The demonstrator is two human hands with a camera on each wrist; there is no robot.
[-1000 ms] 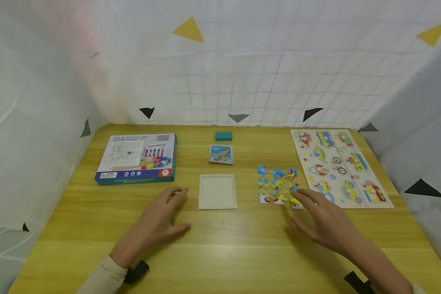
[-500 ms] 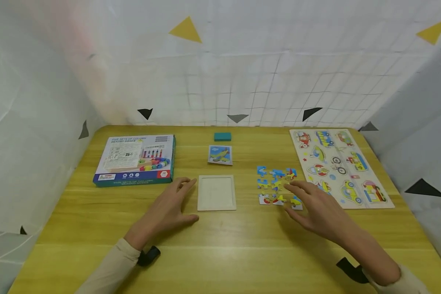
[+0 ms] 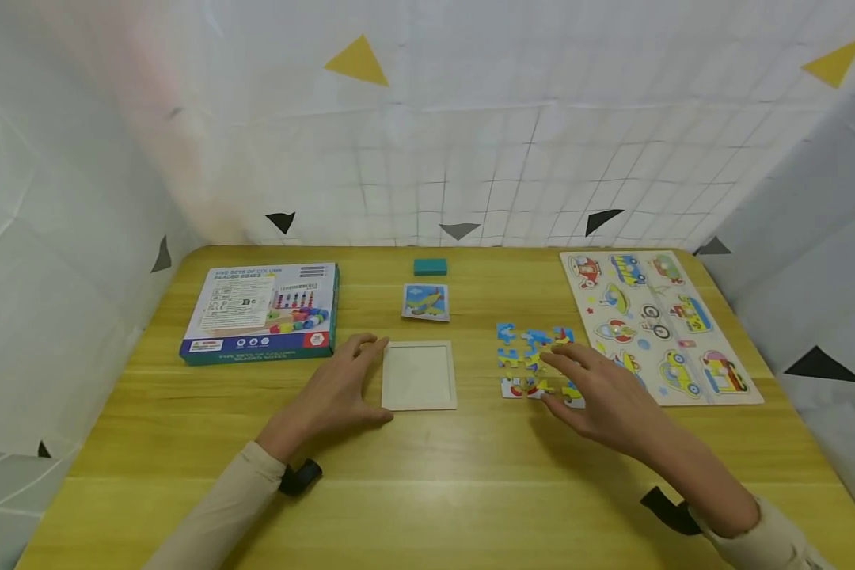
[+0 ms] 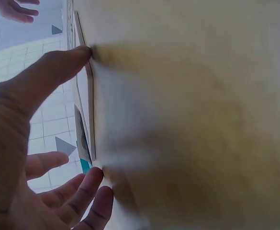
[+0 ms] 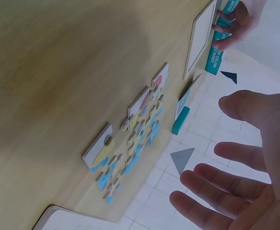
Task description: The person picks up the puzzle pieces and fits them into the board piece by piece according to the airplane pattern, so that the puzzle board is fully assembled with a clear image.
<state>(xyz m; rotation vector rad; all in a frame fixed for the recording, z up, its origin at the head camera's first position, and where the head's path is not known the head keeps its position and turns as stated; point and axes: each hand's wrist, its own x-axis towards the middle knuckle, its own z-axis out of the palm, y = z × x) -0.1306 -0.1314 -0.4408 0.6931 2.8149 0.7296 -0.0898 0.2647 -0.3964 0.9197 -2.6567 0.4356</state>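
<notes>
Below and left of your right hand, its fingers apart, lie the puzzle pieces; your left hand, also spread, borders the square frame.

Look at that pale square tray, shallow-rimmed, flat near the worktop's centre! Now swing towards the right edge: find puzzle pieces, blue, yellow, red and white, face-up in rough rows!
</notes>
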